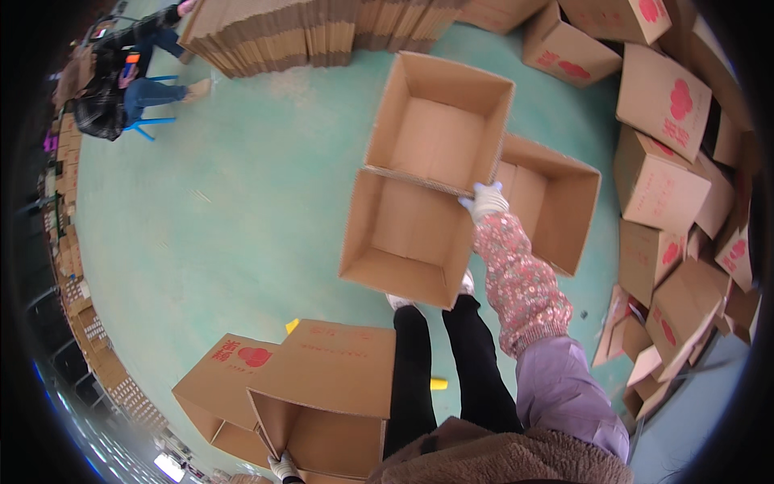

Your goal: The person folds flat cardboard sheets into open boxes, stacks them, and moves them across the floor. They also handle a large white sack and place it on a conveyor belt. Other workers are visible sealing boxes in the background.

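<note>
My right hand [488,202], in a white glove with bluish fingertips, is closed on the rim where open cardboard boxes meet. Of these, a far box [439,137] and a near box [403,234] stand edge to edge, open tops up. A third open box [564,202] sits to their right, partly under my sleeve. At the lower left my gloved left hand [282,466] grips the edge of another cardboard box [339,363], whose open side faces me. Beside it on the left is a printed box [230,379] with a red mark, partly covered by it.
Flat cardboard stacks [274,36] stand at the far side. A jumbled heap of printed boxes [661,177] fills the right. A seated person [121,97] is at the upper left on a blue stool [145,125]. Yellow pieces [438,384] lie on the green floor [242,202].
</note>
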Available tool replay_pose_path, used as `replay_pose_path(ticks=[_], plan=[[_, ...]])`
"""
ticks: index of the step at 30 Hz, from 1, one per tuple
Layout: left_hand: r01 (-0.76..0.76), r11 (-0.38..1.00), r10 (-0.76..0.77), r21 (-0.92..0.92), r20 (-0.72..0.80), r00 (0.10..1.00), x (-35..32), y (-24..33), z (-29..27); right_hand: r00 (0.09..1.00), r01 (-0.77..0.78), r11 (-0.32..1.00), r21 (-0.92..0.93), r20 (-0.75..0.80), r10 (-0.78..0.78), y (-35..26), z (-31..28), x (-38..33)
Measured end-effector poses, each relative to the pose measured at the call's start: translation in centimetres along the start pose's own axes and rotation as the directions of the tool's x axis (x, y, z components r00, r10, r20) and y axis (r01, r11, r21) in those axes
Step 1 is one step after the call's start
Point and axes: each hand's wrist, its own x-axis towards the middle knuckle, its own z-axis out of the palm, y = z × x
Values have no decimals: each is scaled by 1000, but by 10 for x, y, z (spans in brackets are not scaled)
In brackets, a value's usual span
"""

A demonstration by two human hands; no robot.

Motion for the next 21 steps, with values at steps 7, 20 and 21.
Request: replay_pose_path(ticks=[7,20,21], plan=[[26,991,-23,-128,25,999,-24,22,5,995,100,992,-74,20,-99,29,6,-16],[-73,865,47,-496,-64,997,7,-41,71,991,-72,982,173,-94,90,38,35,-25],[-81,865,64,-495,-50,997,3,-40,72,992,-68,988,141,-99,82,39,37,-26]])
